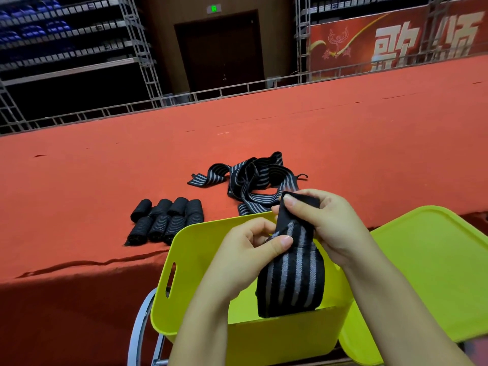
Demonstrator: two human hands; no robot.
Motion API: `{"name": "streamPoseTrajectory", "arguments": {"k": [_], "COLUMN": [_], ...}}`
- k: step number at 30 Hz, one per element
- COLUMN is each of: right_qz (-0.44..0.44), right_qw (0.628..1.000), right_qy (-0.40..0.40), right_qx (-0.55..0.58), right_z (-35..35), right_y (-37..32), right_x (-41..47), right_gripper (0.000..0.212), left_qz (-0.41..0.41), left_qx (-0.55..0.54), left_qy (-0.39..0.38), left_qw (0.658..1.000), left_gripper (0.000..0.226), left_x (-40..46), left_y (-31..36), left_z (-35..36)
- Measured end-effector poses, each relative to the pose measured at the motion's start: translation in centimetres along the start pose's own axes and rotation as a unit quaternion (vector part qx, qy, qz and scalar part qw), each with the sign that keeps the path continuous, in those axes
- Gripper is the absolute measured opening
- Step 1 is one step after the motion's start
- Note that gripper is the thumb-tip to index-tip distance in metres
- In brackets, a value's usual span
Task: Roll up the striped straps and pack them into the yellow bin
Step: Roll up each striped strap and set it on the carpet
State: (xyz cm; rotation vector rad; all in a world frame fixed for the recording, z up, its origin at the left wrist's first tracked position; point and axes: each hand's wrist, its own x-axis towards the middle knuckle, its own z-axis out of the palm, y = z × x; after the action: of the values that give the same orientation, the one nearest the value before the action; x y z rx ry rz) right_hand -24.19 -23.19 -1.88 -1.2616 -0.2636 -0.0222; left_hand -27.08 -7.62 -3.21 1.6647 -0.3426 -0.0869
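The striped strap (290, 273) in play hangs over the open yellow bin (190, 249), held up between both hands. Its long axis runs roughly top to bottom: the plain black end sits highest, and the striped length drops from there into the bin's mouth, where it seems to fold back on itself near the front wall. The right hand (324, 225) has that black end, with the thumb laid across the top of it and the other fingers curled behind, so it pinches the strap firmly. The left hand (250, 249) is lower and to the side, thumb pressed flat on the near edge of the striped part, the remaining fingers bent in behind the fabric; it too is holding the strap, not hanging free.

What the next move turns on, I would say, is that the free end lies above and under the right thumb, while the bulk hangs below both hands. A roll would most naturally start at that top end and travel downward along the strap, the left hand feeding and keeping the edges square.

Just beyond the bin, on the red cloth of the table (105, 167), eight rolled straps (166, 220) lie in two tidy rows, none of them in the bin yet. Farther back and right, a loose tangle of unrolled straps (253, 178) waits. The yellow lid (435, 260) leans beside the bin on the right.
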Motion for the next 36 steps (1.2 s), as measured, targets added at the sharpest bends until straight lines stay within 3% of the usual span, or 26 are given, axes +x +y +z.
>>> {"name": "streamPoseTrajectory", "arguments": {"k": [5,8,11,14,17,19,21,24,33,36], "right_qz": [0.044,0.057,-0.002,-0.051,-0.014,0.042,0.057,0.033,-0.022,-0.032], "right_qw": [0.997,0.99,0.997,0.993,0.989,0.977,0.978,0.99,0.994,0.995], "right_qy": [-0.032,-0.081,-0.003,0.068,-0.02,-0.099,-0.114,-0.081,-0.091,-0.08], "right_qx": [-0.061,-0.096,-0.082,-0.08,-0.146,-0.183,-0.162,-0.109,-0.064,-0.052], "right_z": [-0.8,-1.8,-2.0,-1.9,-2.0,-1.9,-1.8,-1.8,-2.1,-2.1], "right_y": [-0.7,-1.0,-0.8,-1.1,-1.4,-0.9,-0.3,-0.3,-1.1,-1.1], "right_x": [0.3,-0.2,-0.5,-0.6,-0.8,-1.3,-1.9,-2.2,-2.3,-2.2], "right_gripper": [0.042,0.034,0.018,0.018,0.027,0.039,0.029,0.024,0.041,0.036], "left_qz": [0.0,0.007,0.019,0.023,0.024,0.032,0.043,0.054,0.053,0.038], "left_qx": [0.001,-0.017,-0.035,-0.029,-0.043,-0.058,-0.06,-0.037,-0.107,-0.106], "left_qy": [0.012,0.072,0.102,0.087,0.102,0.123,0.136,0.123,0.045,0.039], "left_qw": [1.0,0.997,0.994,0.996,0.994,0.99,0.988,0.99,0.992,0.993], "left_gripper": [0.004,0.006,0.008,0.01,0.006,0.018,0.021,0.015,0.035,0.048], "left_x": [-0.2,-0.1,0.1,-0.2,-0.3,-0.2,-0.1,-0.4,-1.1,-1.1], "left_y": [-0.3,-0.4,-0.2,-0.2,-0.2,-0.2,0.0,0.2,0.6,1.1], "left_z": [0.1,0.2,-0.2,-0.1,0.3,0.3,0.0,-0.2,-1.5,-1.2]}}
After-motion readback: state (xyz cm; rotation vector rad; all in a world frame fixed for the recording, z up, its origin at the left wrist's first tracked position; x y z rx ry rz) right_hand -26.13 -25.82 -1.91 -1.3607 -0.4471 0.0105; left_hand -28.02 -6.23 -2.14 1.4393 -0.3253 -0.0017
